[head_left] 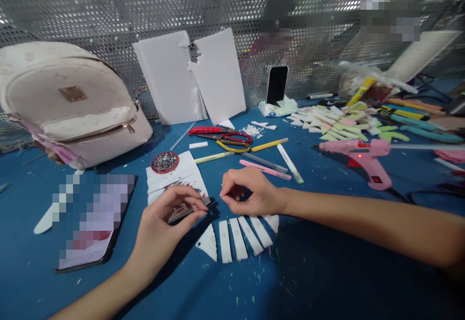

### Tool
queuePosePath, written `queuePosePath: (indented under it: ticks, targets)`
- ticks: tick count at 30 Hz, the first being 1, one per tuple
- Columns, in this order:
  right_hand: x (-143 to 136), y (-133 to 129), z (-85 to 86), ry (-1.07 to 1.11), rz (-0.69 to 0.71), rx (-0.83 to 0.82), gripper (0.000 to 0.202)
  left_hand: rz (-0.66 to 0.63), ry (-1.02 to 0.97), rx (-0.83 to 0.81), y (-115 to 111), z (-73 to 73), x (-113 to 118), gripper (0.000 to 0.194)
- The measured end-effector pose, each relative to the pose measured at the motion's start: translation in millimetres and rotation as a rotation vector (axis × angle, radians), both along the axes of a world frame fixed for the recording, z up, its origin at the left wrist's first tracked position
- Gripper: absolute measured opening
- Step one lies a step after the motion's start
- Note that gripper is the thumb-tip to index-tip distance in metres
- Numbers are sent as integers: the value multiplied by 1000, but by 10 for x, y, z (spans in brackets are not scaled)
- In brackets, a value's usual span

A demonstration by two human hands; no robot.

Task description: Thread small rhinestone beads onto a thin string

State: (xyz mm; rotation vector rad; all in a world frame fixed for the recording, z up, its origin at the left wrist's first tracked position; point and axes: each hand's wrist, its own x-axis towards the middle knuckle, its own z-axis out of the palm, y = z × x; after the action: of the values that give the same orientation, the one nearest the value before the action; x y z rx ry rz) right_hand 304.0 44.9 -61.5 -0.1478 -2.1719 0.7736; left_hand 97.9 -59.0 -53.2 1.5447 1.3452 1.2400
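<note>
Over the blue table, my left hand (174,213) has its thumb and fingertips nearly together around something thin and dark, too small to name. Facing it, my right hand (254,191) pinches thumb against forefinger; whatever is between them is too tiny to make out. Below both hands lies a fan of white strips (238,239), with a white triangular piece (208,243) at its left end. Behind my left hand is a white sheet (194,165) scattered with small coloured bits, and a red-rimmed round dish of beads (164,162) stands on it.
A tablet (112,232) and a pale backpack (72,102) are at the left. Red-handled scissors (207,130) and several markers (269,144) lie behind the hands. A pink glue gun (374,157) stands right, before a pile of paper strips (334,121). A phone (277,85) stands upright behind.
</note>
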Motion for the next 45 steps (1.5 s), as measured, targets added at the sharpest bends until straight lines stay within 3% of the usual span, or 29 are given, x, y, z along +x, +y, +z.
queuePosePath:
  ticks: [36,45]
  targets:
    - [2,-4,14,-43,-1,19,5,-14,-13,9,5,-3,-9,15]
    - [-1,5,6,-139,-4,128,6,7,130,35,15,-18,-25,7]
